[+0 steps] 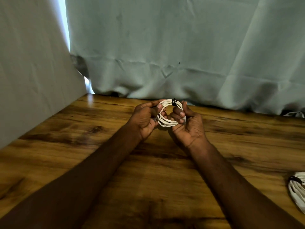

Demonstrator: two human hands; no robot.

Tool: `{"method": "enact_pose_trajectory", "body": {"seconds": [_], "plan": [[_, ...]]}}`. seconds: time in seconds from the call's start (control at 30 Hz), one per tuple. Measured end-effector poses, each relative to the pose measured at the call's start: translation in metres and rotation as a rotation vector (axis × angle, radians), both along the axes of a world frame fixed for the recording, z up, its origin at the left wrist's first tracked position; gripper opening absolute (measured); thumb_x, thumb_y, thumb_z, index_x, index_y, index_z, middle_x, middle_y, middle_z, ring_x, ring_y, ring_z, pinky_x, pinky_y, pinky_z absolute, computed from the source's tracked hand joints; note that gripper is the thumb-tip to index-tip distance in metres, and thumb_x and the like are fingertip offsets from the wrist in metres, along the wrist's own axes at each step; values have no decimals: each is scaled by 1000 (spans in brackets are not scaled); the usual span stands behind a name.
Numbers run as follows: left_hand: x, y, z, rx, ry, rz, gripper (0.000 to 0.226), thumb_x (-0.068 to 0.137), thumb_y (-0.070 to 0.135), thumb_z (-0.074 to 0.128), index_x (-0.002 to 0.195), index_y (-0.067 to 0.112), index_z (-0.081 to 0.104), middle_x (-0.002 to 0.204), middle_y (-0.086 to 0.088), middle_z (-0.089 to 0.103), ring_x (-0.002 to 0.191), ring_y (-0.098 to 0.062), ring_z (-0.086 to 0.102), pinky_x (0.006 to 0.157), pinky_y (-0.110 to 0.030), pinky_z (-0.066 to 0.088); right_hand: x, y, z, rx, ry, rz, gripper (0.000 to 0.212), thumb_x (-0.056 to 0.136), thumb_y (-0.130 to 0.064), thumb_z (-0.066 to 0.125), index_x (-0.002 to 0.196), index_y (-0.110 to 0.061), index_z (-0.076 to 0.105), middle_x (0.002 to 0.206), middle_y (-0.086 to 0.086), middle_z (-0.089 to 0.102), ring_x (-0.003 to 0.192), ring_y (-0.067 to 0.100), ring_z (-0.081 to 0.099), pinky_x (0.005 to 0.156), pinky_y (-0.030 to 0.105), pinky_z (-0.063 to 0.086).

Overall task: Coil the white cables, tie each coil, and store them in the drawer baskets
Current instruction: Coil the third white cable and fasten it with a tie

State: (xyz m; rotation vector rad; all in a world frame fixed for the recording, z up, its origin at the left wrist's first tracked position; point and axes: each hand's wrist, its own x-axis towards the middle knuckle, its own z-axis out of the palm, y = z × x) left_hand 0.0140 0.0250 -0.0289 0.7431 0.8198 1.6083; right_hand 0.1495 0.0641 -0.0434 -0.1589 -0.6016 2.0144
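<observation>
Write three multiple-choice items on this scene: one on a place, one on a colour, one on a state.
1. Where is the second coil?
A. at the table's right edge
B. at the left wall
C. in a drawer

2. What colour is the tie on the held coil?
A. red
B. black
C. yellow

3. How is the held coil held?
A. lying loose on the table
B. by one hand
C. by both hands, left and right

Key: 1 A, it lies cut off by the right frame edge; 2 B, a dark band wraps the top; 3 C, fingers of both curl round it.
</observation>
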Motion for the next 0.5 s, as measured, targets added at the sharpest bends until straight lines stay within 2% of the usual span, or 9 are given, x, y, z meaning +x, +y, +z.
{"method": "enact_pose_trajectory", "body": {"seconds": [0.07, 0.13, 0.2, 0.3, 0.4, 0.5], "plan": [[0, 0, 0, 21, -36, -32, 25, 98, -12, 47, 109, -2, 66, 73, -8, 70, 57, -12, 61, 59, -24, 57, -2, -5, 3, -18, 17, -15, 13, 94, -17, 50, 82, -13, 48, 52, -1, 39, 36, 10, 33, 77, 34, 43], [-2, -3, -4, 39, 12, -51, 23, 98, -9, 51, 116, -4, 65, 83, -12, 71, 66, -16, 66, 68, -29, 60, 1, -14, 10, -27, -44, -77, 12, 96, -13, 50, 84, -12, 52, 53, 0, 42, 36, 9, 35, 66, 34, 55], [-3, -9, -10, 34, 219, -20, 22, 97, -4, 59, 118, -2, 64, 90, -14, 74, 74, -21, 71, 71, -36, 61, 8, -23, 14, -8, -221, -192, 17, 102, -11, 48, 89, -9, 59, 56, 1, 53, 38, 9, 46, 54, 30, 57], [1, -20, -11, 17, 524, 27, 17, 94, 5, 69, 110, 0, 68, 93, -18, 76, 74, -25, 70, 61, -33, 55, 16, -34, 12, 99, -544, -430, 14, 105, -8, 50, 100, -8, 63, 63, 2, 65, 47, 8, 60, 49, 24, 54], [13, -35, -6, 13, 596, -2, 12, 94, 12, 71, 103, 5, 71, 88, -15, 76, 69, -23, 69, 54, -32, 54, 27, -51, 10, 227, -751, -564, 16, 106, -9, 53, 95, -8, 66, 74, 8, 69, 61, 16, 66, 63, 31, 58], [33, -55, 1, 32, 593, -75, 16, 92, 9, 73, 104, 0, 70, 87, -15, 75, 65, -21, 70, 49, -30, 53, 53, -74, 14, 469, -1113, -736, 18, 105, -23, 59, 101, -10, 71, 96, 8, 75, 89, 23, 71, 82, 37, 55]]}}
